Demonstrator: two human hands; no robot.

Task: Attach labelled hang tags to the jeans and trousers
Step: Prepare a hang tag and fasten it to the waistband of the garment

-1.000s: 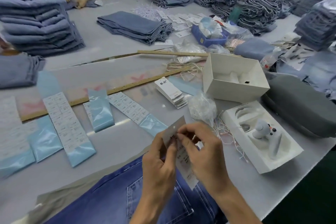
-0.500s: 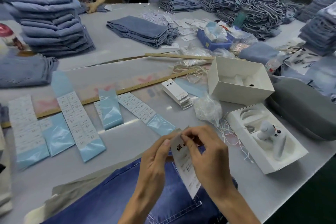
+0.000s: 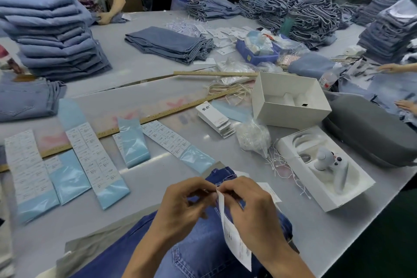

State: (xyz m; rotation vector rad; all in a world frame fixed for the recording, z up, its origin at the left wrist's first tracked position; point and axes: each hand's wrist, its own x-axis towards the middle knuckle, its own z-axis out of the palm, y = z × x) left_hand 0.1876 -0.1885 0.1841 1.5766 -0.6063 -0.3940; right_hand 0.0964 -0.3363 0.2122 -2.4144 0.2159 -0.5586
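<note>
The grey table (image 3: 316, 244) carries everything, from the tall stack of folded denim (image 3: 52, 29) at the far left down to the small parts near the front edge; the dark blue jeans (image 3: 191, 253) lie at the near edge under both hands, and more of the waistband end shows beyond the fingers than a second ago, so the hands have come down toward the cloth; the sheets of printed labels (image 3: 90, 156) on their blue backing lie to the left, untouched and in the same places; the open white box (image 3: 291, 101) and the short pile of spare tags (image 3: 214, 117) stand beyond, well apart from the work.

The hang tag (image 3: 234, 237) has swung from a raised, face-up hold to hanging on edge, its long body now drooping over the denim; the right hand (image 3: 255, 216) pinches its top corner, fingers curled; the left hand (image 3: 182, 207) meets it at that corner, fingertips closed together as if on the tag's string, though the string itself is too fine to make out.

My reading: labelling of this tag is over, and fastening to the waistband is at hand.
</note>
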